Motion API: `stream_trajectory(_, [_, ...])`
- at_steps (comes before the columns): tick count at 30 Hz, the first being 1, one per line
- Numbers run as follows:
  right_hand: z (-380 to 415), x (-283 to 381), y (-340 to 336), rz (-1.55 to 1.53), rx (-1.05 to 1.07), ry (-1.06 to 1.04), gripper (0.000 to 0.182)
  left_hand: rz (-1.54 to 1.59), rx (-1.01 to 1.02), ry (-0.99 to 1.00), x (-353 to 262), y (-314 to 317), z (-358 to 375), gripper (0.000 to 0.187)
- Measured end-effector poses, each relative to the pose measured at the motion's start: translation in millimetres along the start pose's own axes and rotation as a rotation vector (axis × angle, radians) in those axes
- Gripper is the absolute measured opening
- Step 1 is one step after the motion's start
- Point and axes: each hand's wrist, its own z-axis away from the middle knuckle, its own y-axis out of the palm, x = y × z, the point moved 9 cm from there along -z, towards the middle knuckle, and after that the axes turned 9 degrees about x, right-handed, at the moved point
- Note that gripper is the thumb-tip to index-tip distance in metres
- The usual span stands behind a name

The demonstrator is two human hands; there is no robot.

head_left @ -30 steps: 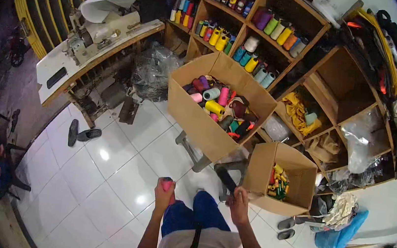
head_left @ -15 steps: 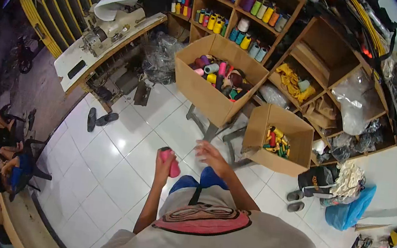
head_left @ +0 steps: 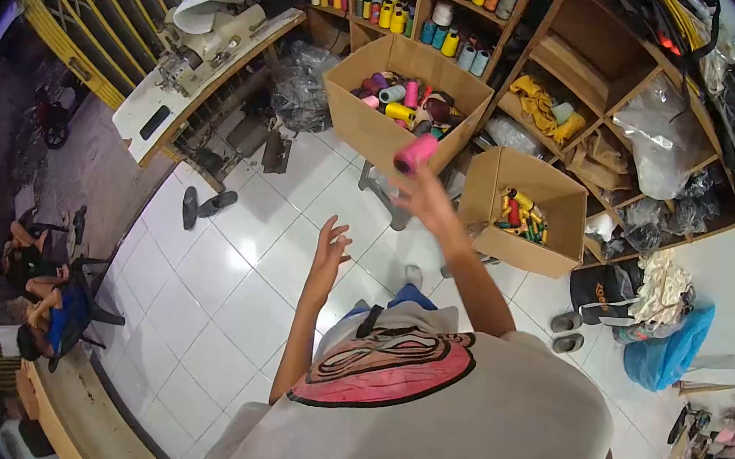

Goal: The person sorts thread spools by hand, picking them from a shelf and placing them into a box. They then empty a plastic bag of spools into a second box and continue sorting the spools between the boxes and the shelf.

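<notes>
A bright pink thread spool (head_left: pixel 416 154) is at the fingertips of my right hand (head_left: pixel 430 205), tilted, with its dark end toward me. Part of the grip is hidden behind the spool. Beyond it stands a large cardboard box (head_left: pixel 371 129) holding many thread spools in mixed colours. My left hand (head_left: pixel 328 250) is raised over the floor, open, fingers apart and nothing in them. A smaller cardboard box (head_left: pixel 517 248) to the right of my right hand contains small yellow, green and red spools.
Wooden shelves (head_left: pixel 418 2) with rows of thread cones line the back. A sewing machine table (head_left: pixel 146 124) is at left, with dark slippers (head_left: pixel 205 206) nearby on the tiles. Plastic-filled cubbies and a blue bag (head_left: pixel 669 349) are at right. Other people sit at far left.
The pink spool has passed from my left hand to my right, which has reached forward toward the large box. My left hand has opened. The view has shifted slightly.
</notes>
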Motion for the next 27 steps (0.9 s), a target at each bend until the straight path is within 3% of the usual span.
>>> stream_trajectory(3, [-5, 57, 2, 0.14, -0.057, -0.168, 0.051, -0.008, -0.08, -0.063, 16, -11, 19, 0.055])
stream_trajectory(6, [4, 62, -25, 0.188, -0.131, -0.118, 0.052, 0.011, -0.136, -0.129, 46, -17, 36, 0.051])
stream_trajectory(10, [47, 23, -112, 0.056, -0.206, -0.033, 0.046, 0.061, -0.187, -0.202, 61, -3, 49, 0.041])
stream_trajectory(13, [101, 9, -164, 0.025, -0.395, -0.004, 0.043, 0.066, -0.137, -0.271, 73, 17, 40, 0.033])
stream_trajectory(14, [105, -13, -218, -0.12, -0.38, -0.054, 0.038, 0.057, -0.12, -0.296, 75, 25, 33, 0.033])
stream_trajectory(18, [164, 25, -250, -0.033, -0.666, -0.005, 0.031, -0.076, 0.089, -0.356, 82, 70, -18, 0.032])
stream_trajectory(21, [191, 63, -290, 0.023, -0.777, -0.12, 0.031, -0.202, 0.215, -0.315, 80, 113, -77, 0.031])
stream_trajectory(25, [201, 98, -361, 0.003, -0.852, -0.211, 0.035, -0.485, 0.33, -0.115, 45, 197, -159, 0.026])
stream_trajectory(26, [200, 106, -375, 0.014, -0.739, -0.349, 0.034, -0.493, 0.352, -0.122, 34, 216, -172, 0.025])
stream_trajectory(27, [198, 110, -391, 0.063, -0.76, -0.303, 0.034, -0.501, 0.377, -0.128, 24, 239, -183, 0.025])
